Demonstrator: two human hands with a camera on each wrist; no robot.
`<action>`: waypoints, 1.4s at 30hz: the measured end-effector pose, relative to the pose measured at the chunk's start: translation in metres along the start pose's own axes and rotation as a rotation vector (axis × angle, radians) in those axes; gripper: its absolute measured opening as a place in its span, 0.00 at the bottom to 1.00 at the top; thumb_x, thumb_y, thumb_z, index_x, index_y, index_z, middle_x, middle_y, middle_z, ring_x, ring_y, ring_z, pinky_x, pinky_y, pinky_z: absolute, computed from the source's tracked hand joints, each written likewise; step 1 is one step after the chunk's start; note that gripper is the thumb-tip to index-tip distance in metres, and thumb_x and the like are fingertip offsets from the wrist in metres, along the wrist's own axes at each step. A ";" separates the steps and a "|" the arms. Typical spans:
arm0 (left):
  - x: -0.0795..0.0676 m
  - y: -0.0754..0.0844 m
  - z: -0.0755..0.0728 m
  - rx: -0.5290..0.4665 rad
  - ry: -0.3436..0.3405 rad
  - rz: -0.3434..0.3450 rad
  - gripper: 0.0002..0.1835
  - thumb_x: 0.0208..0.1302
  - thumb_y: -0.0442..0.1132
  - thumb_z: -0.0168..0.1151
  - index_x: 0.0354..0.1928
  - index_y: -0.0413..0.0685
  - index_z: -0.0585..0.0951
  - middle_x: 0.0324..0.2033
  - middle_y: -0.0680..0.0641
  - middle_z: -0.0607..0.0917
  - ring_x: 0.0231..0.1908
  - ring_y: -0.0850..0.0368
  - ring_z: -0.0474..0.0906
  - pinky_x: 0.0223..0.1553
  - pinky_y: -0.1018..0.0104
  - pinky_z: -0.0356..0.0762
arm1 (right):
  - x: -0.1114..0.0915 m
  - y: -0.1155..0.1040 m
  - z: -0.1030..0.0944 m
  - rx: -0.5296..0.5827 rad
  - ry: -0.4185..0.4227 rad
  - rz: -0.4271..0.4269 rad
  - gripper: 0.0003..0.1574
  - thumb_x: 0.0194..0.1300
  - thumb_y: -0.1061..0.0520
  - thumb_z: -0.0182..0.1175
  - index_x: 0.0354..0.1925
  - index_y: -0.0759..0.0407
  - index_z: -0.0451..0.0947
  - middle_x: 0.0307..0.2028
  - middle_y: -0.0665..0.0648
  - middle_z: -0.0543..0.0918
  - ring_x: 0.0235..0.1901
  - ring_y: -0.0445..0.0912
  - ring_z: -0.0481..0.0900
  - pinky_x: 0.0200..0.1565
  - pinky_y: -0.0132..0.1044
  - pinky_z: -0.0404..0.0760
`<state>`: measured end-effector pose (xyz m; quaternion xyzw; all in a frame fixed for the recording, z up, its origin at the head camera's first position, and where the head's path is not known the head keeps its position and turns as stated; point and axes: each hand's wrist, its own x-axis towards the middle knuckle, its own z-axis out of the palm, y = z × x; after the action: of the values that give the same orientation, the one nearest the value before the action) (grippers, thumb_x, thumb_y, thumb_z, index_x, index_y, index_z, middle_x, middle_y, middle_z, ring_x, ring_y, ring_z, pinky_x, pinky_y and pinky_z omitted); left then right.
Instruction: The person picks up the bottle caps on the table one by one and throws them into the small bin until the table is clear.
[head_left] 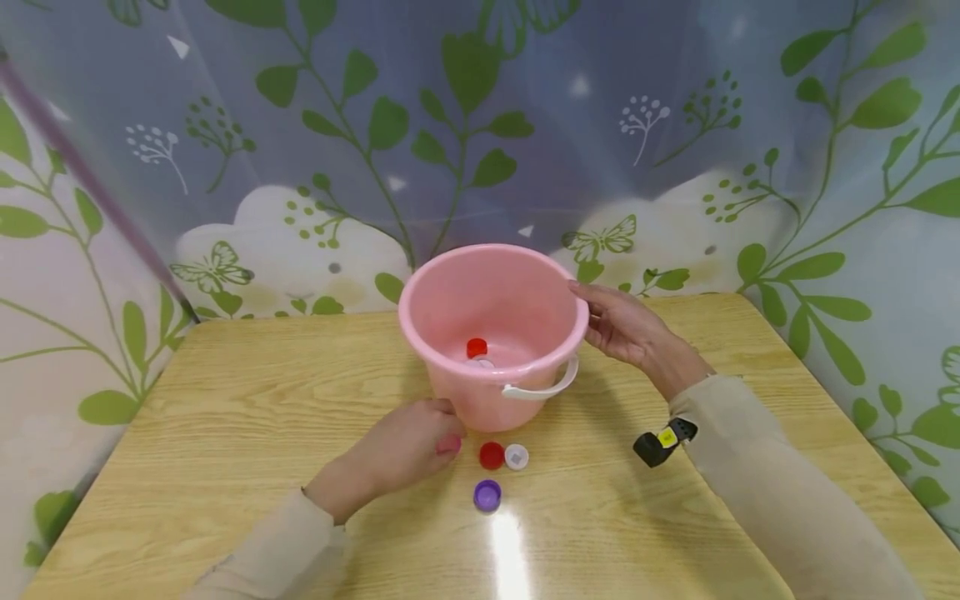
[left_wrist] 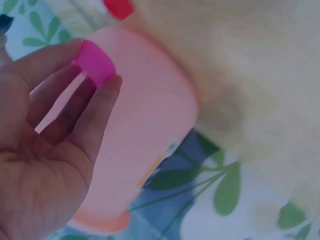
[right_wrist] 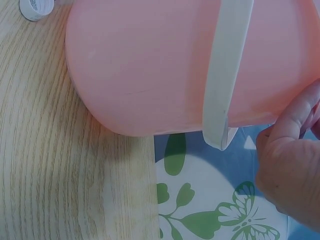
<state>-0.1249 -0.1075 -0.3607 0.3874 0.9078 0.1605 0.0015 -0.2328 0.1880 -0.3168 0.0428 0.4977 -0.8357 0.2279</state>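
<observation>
A pink bucket (head_left: 468,400) with a white handle (head_left: 543,392) stands upright on the table. My left hand (head_left: 408,442) is low beside its front left side, pinching a bright pink bottle cap (left_wrist: 97,64) between thumb and fingertips. At the bucket's right side my right hand (head_left: 626,329) grips the rim (head_left: 573,333); some of its fingers are hidden. A red cap (head_left: 492,456) and a white cap (head_left: 517,457) lie side by side in front of the bucket, with a purple cap (head_left: 487,496) nearer to me. Inside the bucket are a red cap (head_left: 477,347) and something white, partly hidden.
The wooden table (head_left: 277,400) backs onto a leaf-patterned curtain (head_left: 315,167), which also hangs along both sides. A black strap device with a yellow label (head_left: 666,437) is worn at the right wrist. Light glares off the table's front.
</observation>
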 end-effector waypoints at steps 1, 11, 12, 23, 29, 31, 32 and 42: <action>0.000 0.002 -0.004 -0.004 -0.005 0.012 0.11 0.57 0.30 0.63 0.22 0.53 0.76 0.26 0.54 0.76 0.27 0.61 0.69 0.30 0.71 0.71 | 0.000 0.000 0.000 -0.001 0.002 -0.001 0.18 0.65 0.54 0.62 0.49 0.63 0.74 0.42 0.56 0.76 0.32 0.44 0.81 0.36 0.30 0.82; 0.000 0.030 -0.054 -0.001 -0.038 0.161 0.06 0.55 0.30 0.66 0.29 0.50 0.82 0.31 0.54 0.78 0.31 0.61 0.71 0.36 0.73 0.75 | 0.000 0.002 -0.003 0.012 0.003 -0.002 0.13 0.67 0.55 0.60 0.45 0.62 0.76 0.39 0.56 0.78 0.31 0.43 0.82 0.34 0.29 0.82; 0.001 0.032 -0.060 0.003 -0.033 0.178 0.07 0.55 0.29 0.66 0.28 0.50 0.81 0.30 0.54 0.77 0.30 0.61 0.71 0.35 0.73 0.74 | 0.000 0.002 -0.003 0.015 0.002 -0.001 0.12 0.67 0.55 0.60 0.45 0.62 0.77 0.39 0.56 0.78 0.31 0.43 0.82 0.34 0.29 0.82; 0.020 0.041 -0.111 0.009 -0.028 0.240 0.04 0.57 0.32 0.68 0.31 0.50 0.83 0.28 0.55 0.78 0.31 0.61 0.72 0.35 0.71 0.74 | 0.001 0.002 -0.002 0.009 -0.006 -0.002 0.13 0.67 0.55 0.60 0.46 0.62 0.77 0.41 0.56 0.77 0.32 0.43 0.81 0.35 0.29 0.82; 0.030 0.037 -0.126 -0.057 -0.011 0.221 0.04 0.59 0.36 0.67 0.37 0.48 0.85 0.33 0.56 0.80 0.35 0.63 0.74 0.39 0.70 0.76 | 0.001 0.001 -0.001 0.009 -0.007 -0.006 0.12 0.67 0.55 0.60 0.44 0.62 0.77 0.39 0.56 0.77 0.31 0.43 0.81 0.33 0.29 0.82; 0.034 0.035 -0.128 -0.048 0.014 0.213 0.06 0.59 0.36 0.68 0.38 0.47 0.85 0.34 0.55 0.81 0.36 0.62 0.75 0.41 0.69 0.76 | 0.001 0.001 -0.001 0.010 -0.005 -0.007 0.11 0.67 0.55 0.60 0.44 0.62 0.77 0.39 0.56 0.78 0.30 0.43 0.82 0.33 0.29 0.82; 0.036 0.034 -0.128 -0.041 0.024 0.209 0.06 0.59 0.36 0.68 0.38 0.46 0.85 0.35 0.54 0.81 0.36 0.61 0.75 0.41 0.68 0.76 | 0.001 0.001 -0.001 0.012 -0.004 -0.008 0.12 0.67 0.55 0.60 0.44 0.62 0.77 0.39 0.56 0.78 0.30 0.43 0.82 0.33 0.29 0.82; 0.057 0.013 -0.106 0.041 0.107 0.161 0.06 0.58 0.31 0.67 0.39 0.43 0.85 0.36 0.49 0.81 0.40 0.56 0.76 0.46 0.65 0.75 | 0.000 0.001 -0.001 0.014 0.001 -0.008 0.14 0.67 0.55 0.60 0.47 0.62 0.74 0.40 0.56 0.78 0.32 0.44 0.82 0.34 0.29 0.82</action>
<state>-0.1693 -0.0898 -0.2494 0.4497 0.8757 0.1620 -0.0680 -0.2327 0.1881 -0.3186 0.0429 0.4921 -0.8402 0.2238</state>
